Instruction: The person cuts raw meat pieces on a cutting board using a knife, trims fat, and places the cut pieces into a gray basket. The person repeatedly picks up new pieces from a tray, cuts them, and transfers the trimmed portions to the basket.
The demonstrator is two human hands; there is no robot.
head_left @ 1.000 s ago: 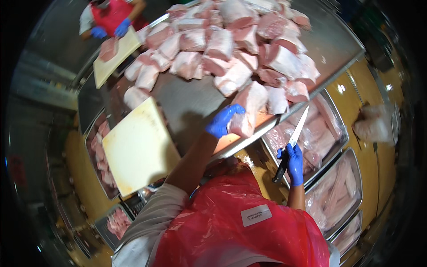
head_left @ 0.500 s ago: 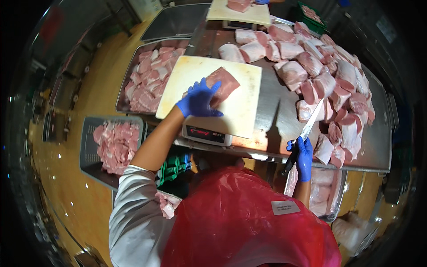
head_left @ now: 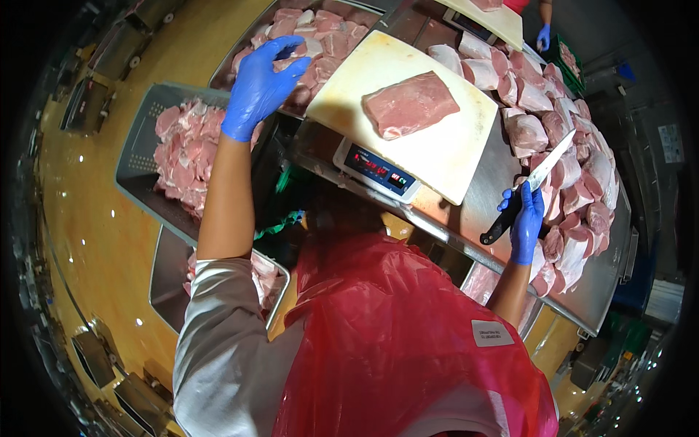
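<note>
A slab of raw pink meat (head_left: 410,105) lies alone on a pale cutting board (head_left: 437,146) that rests on a scale (head_left: 378,169) with a lit display. My left hand (head_left: 260,87), in a blue glove, hovers open with spread fingers over a metal tray of meat pieces (head_left: 320,40), to the left of the board. My right hand (head_left: 523,222), also gloved blue, grips a black-handled knife (head_left: 529,186) with its blade pointing up and away, beside the steel table's edge. A red plastic apron (head_left: 393,342) covers my front.
Many large meat cuts (head_left: 575,167) are heaped on the steel table (head_left: 604,277) to the right. Further metal trays of meat (head_left: 182,153) stand left and below. At the top another person's blue-gloved hand (head_left: 542,36) works by a second board (head_left: 495,18).
My left hand has let go of the meat slab on the board and swung left over the tray. The view has shifted; the knife hand stays at the table edge.
</note>
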